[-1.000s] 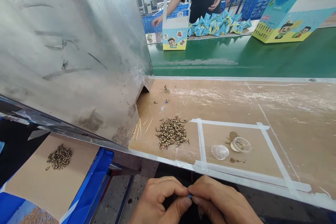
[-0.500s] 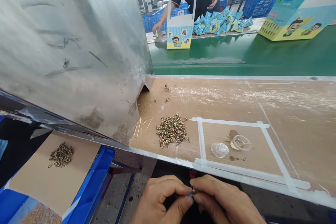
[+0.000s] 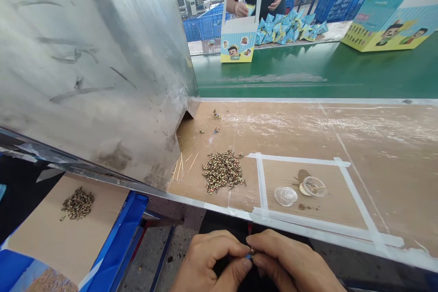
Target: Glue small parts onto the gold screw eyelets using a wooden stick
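Note:
Below the table's front edge, my left hand [image 3: 215, 260] and my right hand [image 3: 290, 260] meet fingertip to fingertip. Between them they pinch a tiny blue-and-brown piece [image 3: 251, 254], mostly covered by the fingers. Just beyond lies a pile of small brown-gold pieces [image 3: 224, 171] with cream and reddish spots. A few similar bits, some with blue, lie apart behind it, among them a small blue-and-brown bit [image 3: 216, 131]. Thin wooden sticks [image 3: 185, 164] are left of the pile.
White tape frames a clear plastic cup [image 3: 313, 186] and a clear lid [image 3: 285, 196]. A metal panel [image 3: 102, 77] rises at left, above a second pile [image 3: 78, 203] on cardboard. Across the green belt [image 3: 280, 70], a person handles a blue-and-yellow packet near printed boxes [image 3: 237, 45].
My hands stay pinched together in nearly the same place. Across the belt, the other person's hand has risen from the surface to above the box with a packet.

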Available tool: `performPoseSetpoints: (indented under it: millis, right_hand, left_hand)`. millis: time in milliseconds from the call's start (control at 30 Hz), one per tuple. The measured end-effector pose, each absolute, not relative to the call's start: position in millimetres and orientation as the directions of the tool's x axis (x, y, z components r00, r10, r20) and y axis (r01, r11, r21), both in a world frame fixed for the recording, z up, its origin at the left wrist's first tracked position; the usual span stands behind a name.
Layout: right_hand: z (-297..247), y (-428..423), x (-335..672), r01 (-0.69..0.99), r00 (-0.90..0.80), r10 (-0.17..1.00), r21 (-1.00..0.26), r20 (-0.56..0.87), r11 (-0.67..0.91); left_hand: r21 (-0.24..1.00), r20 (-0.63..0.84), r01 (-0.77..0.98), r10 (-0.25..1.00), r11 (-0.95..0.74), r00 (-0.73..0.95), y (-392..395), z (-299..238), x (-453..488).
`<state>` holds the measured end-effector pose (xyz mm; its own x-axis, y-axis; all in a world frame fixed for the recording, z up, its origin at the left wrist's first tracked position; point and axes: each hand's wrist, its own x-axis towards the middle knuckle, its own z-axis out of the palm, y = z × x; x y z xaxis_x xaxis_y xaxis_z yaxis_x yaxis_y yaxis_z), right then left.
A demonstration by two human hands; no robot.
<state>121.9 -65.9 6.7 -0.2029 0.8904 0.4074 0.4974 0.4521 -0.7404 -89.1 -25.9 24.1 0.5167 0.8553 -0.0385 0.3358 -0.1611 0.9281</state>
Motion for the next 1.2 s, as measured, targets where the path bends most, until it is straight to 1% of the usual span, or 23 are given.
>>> performPoseSetpoints:
  millis: [133, 267, 400, 533, 700, 867, 967, 1067, 1200]
  right_hand:
    - [6, -65, 123, 0.530, -0.221, 0.890, -0.716, 0.399, 0.453]
    - [5, -66, 124, 0.545, -0.242, 0.885, -0.700, 0.396, 0.462]
    - [5, -63, 123, 0.523, -0.235, 0.881, -0.711, 0.410, 0.471]
    - [-2, -63, 123, 0.458, -0.219, 0.873, -0.744, 0.436, 0.486]
    - [-14, -72, 130, 0.456, -0.174, 0.914, -0.793, 0.365, 0.404]
    - [-8, -71, 130, 0.343, -0.162, 0.898, -0.829, 0.410, 0.441]
    - [-12, -72, 124, 0.352, -0.084, 0.927, -0.860, 0.365, 0.370]
    - [-21, -74, 118, 0.374, -0.019, 0.944, -0.874, 0.329, 0.312]
    - [-22, -74, 121, 0.427, -0.101, 0.941, -0.840, 0.324, 0.335]
  left_hand:
    - [0.911, -0.108, 0.408, 0.921, -0.059, 0.374, -30, 30, -86]
    - [0.912, -0.146, 0.410, 0.928, -0.007, 0.342, -32, 36, -82]
    - [0.886, -0.210, 0.459, 0.942, 0.070, 0.262, -35, 35, -83]
    - [0.882, -0.232, 0.462, 0.939, 0.094, 0.253, -35, 32, -86]
    - [0.869, -0.225, 0.491, 0.927, 0.052, 0.300, -30, 33, -84]
    - [0.865, -0.273, 0.492, 0.916, 0.101, 0.293, -28, 39, -83]
    - [0.858, -0.284, 0.504, 0.906, 0.094, 0.315, -27, 43, -83]
    - [0.836, -0.337, 0.529, 0.897, 0.144, 0.288, -27, 45, -85]
    - [0.815, -0.425, 0.533, 0.860, 0.228, 0.281, -29, 44, -88]
